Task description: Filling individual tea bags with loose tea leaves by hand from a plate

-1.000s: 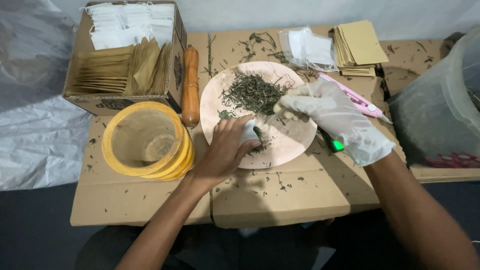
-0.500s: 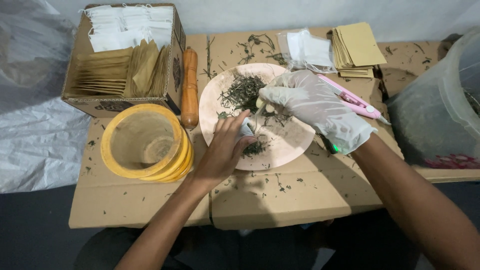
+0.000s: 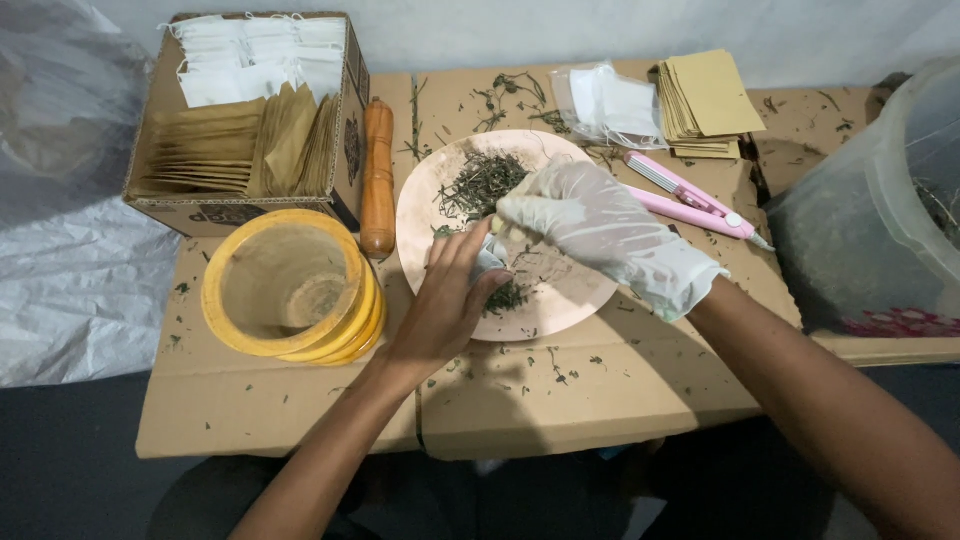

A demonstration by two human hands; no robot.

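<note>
A round pink plate [image 3: 570, 290] lies on the cardboard-covered table with a heap of dried green herbs [image 3: 480, 182] on its far side. My bare left hand [image 3: 445, 305] rests on the plate's near left edge and pinches a small white filter bag [image 3: 490, 258] with herbs spilling at its mouth. My right hand [image 3: 600, 228], in a white glove, hovers over the plate's middle with its fingertips closed on a pinch of herbs right at the bag.
A yellow round tub [image 3: 290, 285] stands left of the plate, a wooden pestle [image 3: 379, 175] beside it. A cardboard box [image 3: 250, 110] holds white bags and brown envelopes. A pink sealer tool [image 3: 690, 198], plastic-wrapped bags [image 3: 610, 100], brown envelopes [image 3: 705, 100] and a clear plastic bin [image 3: 885, 200] sit to the right.
My gloved right hand moved left across the plate toward the white bag, uncovering the pink tool. My left hand stayed on the bag and shifted slightly.
</note>
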